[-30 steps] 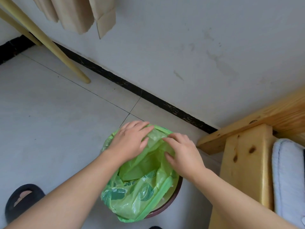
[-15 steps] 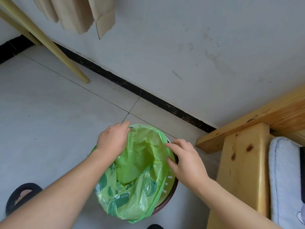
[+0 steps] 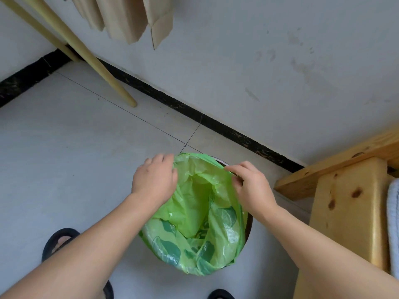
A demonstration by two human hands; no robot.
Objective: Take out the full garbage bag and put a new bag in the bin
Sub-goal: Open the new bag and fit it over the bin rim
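Observation:
A light green garbage bag (image 3: 200,214) printed with darker leaf shapes lies open inside a round dark bin (image 3: 248,225) on the floor. Only a sliver of the bin's rim shows at the right and far side. My left hand (image 3: 154,180) grips the bag's edge at the far left of the rim. My right hand (image 3: 248,186) pinches the bag's edge at the far right. Between my hands the bag's mouth is stretched wide and its hollow inside shows. The near part of the bag hangs over the bin's front.
A wooden bed frame (image 3: 345,203) with pale bedding (image 3: 393,223) stands close at the right. The white wall with a black skirting (image 3: 216,124) runs behind the bin. Slanted yellow poles (image 3: 90,61) reach the floor at far left. My slippered foot (image 3: 59,240) is near left.
My hands have moved apart along the far rim, and the bag's mouth has gone from bunched under my palms to spread open over the bin.

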